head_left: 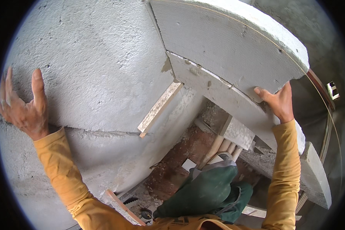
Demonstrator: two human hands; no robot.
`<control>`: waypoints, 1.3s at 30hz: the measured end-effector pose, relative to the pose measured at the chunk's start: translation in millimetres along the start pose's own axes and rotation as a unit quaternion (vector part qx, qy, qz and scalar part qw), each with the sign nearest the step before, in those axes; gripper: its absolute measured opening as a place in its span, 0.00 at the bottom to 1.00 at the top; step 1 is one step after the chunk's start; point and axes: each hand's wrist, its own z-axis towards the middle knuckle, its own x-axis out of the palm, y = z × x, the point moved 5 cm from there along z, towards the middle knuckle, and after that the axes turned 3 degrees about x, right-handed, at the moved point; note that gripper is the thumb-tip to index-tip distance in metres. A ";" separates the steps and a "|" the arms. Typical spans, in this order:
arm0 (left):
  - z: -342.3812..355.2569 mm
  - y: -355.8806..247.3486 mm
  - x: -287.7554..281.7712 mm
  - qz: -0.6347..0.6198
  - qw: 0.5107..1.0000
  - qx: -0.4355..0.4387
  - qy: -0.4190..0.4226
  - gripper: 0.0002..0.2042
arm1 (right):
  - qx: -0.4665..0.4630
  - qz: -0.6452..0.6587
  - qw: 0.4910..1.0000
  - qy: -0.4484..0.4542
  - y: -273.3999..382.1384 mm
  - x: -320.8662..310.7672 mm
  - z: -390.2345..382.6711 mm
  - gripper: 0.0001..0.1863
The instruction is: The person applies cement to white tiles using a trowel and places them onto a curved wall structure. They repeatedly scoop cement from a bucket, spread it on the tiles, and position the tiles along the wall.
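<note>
My left hand (pixel 25 107) lies with spread fingers against the rough grey wall (pixel 99 57) on the left. At the right, my right hand (pixel 278 101) grips the lower end corner of a large light-grey block (pixel 222 38), thumb on its near face and the other fingers hidden behind it. That block stands on a lower grey block course (pixel 207 80), with a thin pale joint between them. Its far end meets the wall. A yellowish string (pixel 268 36) runs along the block's top edge and on past its end.
A mortar-stained wooden strip (pixel 161 105) sits against the wall near the corner. Below, the reddish floor (pixel 172 161) carries a white square piece (pixel 188 165), several pale round lengths (pixel 226 147) and a cut block (pixel 239 132). Another grey slab (pixel 314 176) leans at the right.
</note>
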 end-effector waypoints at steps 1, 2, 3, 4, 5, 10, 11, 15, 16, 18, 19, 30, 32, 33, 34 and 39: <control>-0.5 -0.6 0.1 0.012 1.000 -0.005 0.005 0.28 | -0.009 0.017 1.000 0.011 1.8 1.6 0.0 0.38; -1.4 -1.7 0.5 0.031 0.999 -0.015 0.015 0.29 | -0.021 0.036 0.999 0.008 3.9 1.7 -0.7 0.39; -1.4 -2.1 2.0 0.046 0.998 -0.031 0.032 0.29 | -0.037 0.051 0.998 0.003 5.9 1.7 -1.4 0.40; -0.8 -4.9 0.8 0.054 0.998 -0.025 0.022 0.29 | -0.044 0.054 0.998 0.001 7.0 1.7 -2.1 0.41; -0.2 -7.1 0.6 0.060 0.998 -0.028 0.022 0.29 | -0.056 0.052 0.997 0.002 8.1 1.8 -2.9 0.43; 1.4 -10.7 -0.4 0.079 0.995 -0.048 0.031 0.28 | -0.062 0.021 0.998 0.008 5.8 -1.4 -3.0 0.44; 0.6 -10.8 -0.9 0.075 0.995 -0.049 0.031 0.28 | -0.062 0.003 0.998 0.011 5.1 -1.9 -2.8 0.44; -1.9 -11.0 -0.1 0.068 0.995 -0.055 0.042 0.29 | -0.046 0.012 0.999 0.020 2.5 -1.4 -2.0 0.43; -1.7 -11.5 -0.6 0.057 0.996 -0.058 0.030 0.29 | -0.052 0.016 0.998 0.021 3.5 -0.8 -1.8 0.44; -0.6 -11.7 -0.9 0.054 0.996 -0.070 0.032 0.29 | -0.055 0.008 0.998 0.020 5.4 0.2 -2.2 0.45; 1.1 -13.9 -3.1 0.033 0.998 -0.055 0.009 0.29 | -0.046 0.017 0.998 0.025 5.6 1.0 -2.3 0.46; 1.5 -16.9 -2.3 0.043 0.997 -0.059 0.020 0.30 | -0.050 -0.020 0.998 0.030 6.6 0.0 -3.3 0.53; 1.0 -16.2 -1.7 0.048 0.997 -0.060 0.022 0.29 | -0.035 0.000 0.999 0.039 3.3 1.8 -3.7 0.54; 1.1 -15.6 -1.6 0.056 0.996 -0.061 0.027 0.29 | -0.036 0.010 0.999 0.036 3.0 1.6 -4.5 0.55; 1.7 -15.2 -1.9 0.059 0.996 -0.061 0.027 0.29 | -0.043 0.004 0.998 0.041 3.4 1.6 -5.6 0.55; 3.0 -16.3 -3.1 0.063 0.997 -0.050 0.021 0.28 | -0.081 -0.018 0.995 0.049 9.1 -2.1 -11.5 0.57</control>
